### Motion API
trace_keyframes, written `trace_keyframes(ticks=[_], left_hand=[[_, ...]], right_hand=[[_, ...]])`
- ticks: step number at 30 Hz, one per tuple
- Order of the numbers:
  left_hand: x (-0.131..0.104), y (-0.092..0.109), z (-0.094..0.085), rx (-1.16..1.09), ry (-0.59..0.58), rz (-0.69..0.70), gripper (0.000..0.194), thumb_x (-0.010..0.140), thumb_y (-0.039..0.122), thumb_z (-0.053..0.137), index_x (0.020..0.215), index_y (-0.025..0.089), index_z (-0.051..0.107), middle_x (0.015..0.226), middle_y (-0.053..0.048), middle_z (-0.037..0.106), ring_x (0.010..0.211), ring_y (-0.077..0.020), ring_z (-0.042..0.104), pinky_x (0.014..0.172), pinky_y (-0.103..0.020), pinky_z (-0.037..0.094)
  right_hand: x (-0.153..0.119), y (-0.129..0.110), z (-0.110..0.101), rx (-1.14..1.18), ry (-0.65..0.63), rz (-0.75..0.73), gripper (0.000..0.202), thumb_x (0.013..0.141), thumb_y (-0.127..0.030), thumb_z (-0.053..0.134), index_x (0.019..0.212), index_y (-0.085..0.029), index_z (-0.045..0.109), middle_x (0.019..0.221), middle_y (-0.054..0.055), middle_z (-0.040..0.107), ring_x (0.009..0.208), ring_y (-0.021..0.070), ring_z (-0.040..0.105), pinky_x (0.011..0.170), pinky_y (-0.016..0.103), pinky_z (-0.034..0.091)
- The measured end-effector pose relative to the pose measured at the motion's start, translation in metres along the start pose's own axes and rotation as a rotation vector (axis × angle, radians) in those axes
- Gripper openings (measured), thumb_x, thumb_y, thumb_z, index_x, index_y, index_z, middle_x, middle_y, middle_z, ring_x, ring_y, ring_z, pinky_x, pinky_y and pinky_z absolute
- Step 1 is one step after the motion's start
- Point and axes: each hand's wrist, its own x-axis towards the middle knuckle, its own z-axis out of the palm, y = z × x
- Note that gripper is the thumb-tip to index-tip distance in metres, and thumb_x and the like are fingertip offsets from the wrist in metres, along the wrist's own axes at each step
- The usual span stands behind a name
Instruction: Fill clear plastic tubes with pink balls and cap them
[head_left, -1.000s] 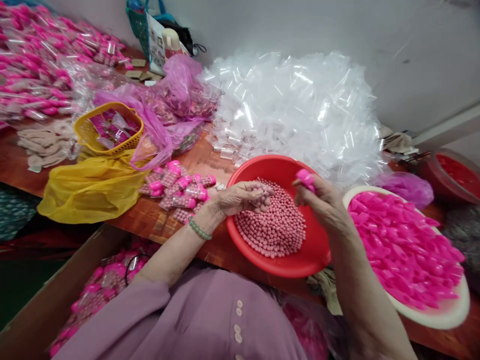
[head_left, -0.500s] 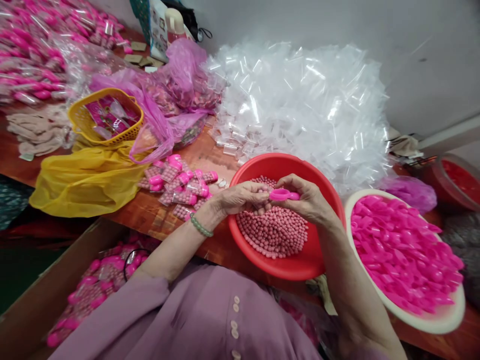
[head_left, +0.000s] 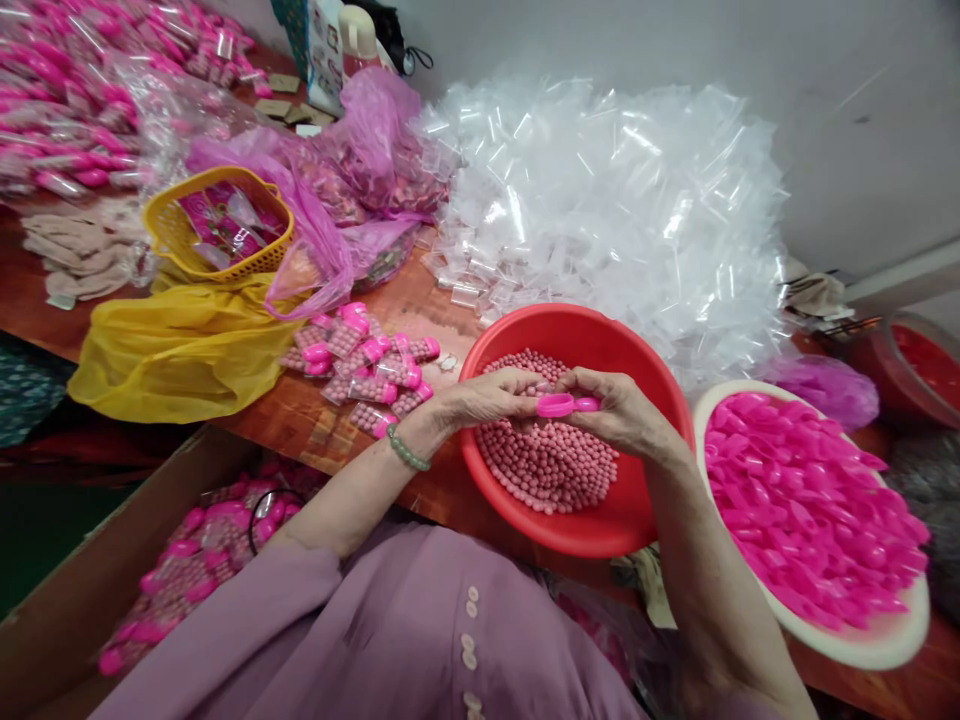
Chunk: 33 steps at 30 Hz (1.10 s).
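Note:
A red basin [head_left: 577,540] with small pink beads [head_left: 555,470] in it lies under both hands. Above the beads, my left hand [head_left: 506,397] has its fingers pressed together at the left edge of a bright pink plastic piece; whether it holds anything besides is hidden. My right hand [head_left: 619,408] grips the pink plastic piece [head_left: 556,405], whose ring-shaped end faces left. The fingertips of the two hands nearly meet. Left of the basin lie several bead-filled clear tubes [head_left: 367,375] with pink ends.
A white basin [head_left: 885,645] of pink plastic pieces stands at the right. Behind is a heap of clear tubes [head_left: 600,200]. A yellow basket [head_left: 176,245], a yellow bag [head_left: 180,350] and purple bags [head_left: 382,120] lie left. Below is an open box [head_left: 112,530] of filled tubes.
The fingers of both hands have come closer together around the pink piece, which now shows more side-on. The whole view has shifted slightly.

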Motion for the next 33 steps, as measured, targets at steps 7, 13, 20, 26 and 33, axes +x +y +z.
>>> trace_keyframes(ticks=[7,13,20,26,33], left_hand=[[0.003,-0.004,-0.003,0.203,-0.001,-0.01,0.049,0.071,0.058,0.074,0.072,0.014,0.053,0.063,0.005,0.042,0.055,-0.0055,0.036,0.051,-0.023,0.025],[0.005,-0.003,-0.003,0.164,-0.016,0.027,0.042,0.074,0.051,0.072,0.075,0.014,0.051,0.066,0.005,0.046,0.058,-0.0059,0.041,0.054,-0.021,0.031],[0.006,0.0,0.002,0.116,0.011,-0.014,0.026,0.074,0.032,0.07,0.079,0.013,0.053,0.069,0.005,0.048,0.059,-0.0051,0.043,0.058,-0.021,0.035],[0.006,0.0,-0.002,0.03,-0.001,0.017,0.027,0.071,0.03,0.073,0.082,0.011,0.056,0.069,0.004,0.049,0.059,-0.005,0.044,0.057,-0.021,0.034],[0.008,0.001,-0.004,-0.091,-0.023,0.036,0.042,0.064,0.043,0.082,0.074,0.012,0.055,0.061,0.005,0.045,0.053,-0.0042,0.04,0.051,-0.021,0.029]], right_hand=[[-0.006,0.006,0.015,-0.147,0.054,-0.093,0.006,0.076,-0.02,0.063,0.082,-0.019,0.061,0.065,-0.003,0.057,0.056,0.0098,0.047,0.056,0.022,0.035],[-0.011,0.02,0.011,0.298,0.122,0.115,0.028,0.074,-0.039,0.075,0.072,-0.019,0.055,0.062,-0.005,0.048,0.055,0.0081,0.039,0.051,0.022,0.031],[-0.014,0.023,0.005,0.354,0.361,0.146,0.025,0.069,-0.037,0.079,0.081,-0.02,0.065,0.062,-0.005,0.055,0.053,0.0086,0.045,0.051,0.023,0.037],[-0.012,0.015,0.016,0.159,0.253,0.023,0.027,0.074,-0.04,0.077,0.093,-0.021,0.075,0.085,0.003,0.073,0.078,0.0184,0.065,0.074,0.031,0.052],[-0.014,0.003,0.028,-0.08,0.42,-0.045,0.018,0.082,-0.036,0.068,0.091,-0.022,0.073,0.084,0.005,0.074,0.073,0.0189,0.065,0.068,0.03,0.05]])
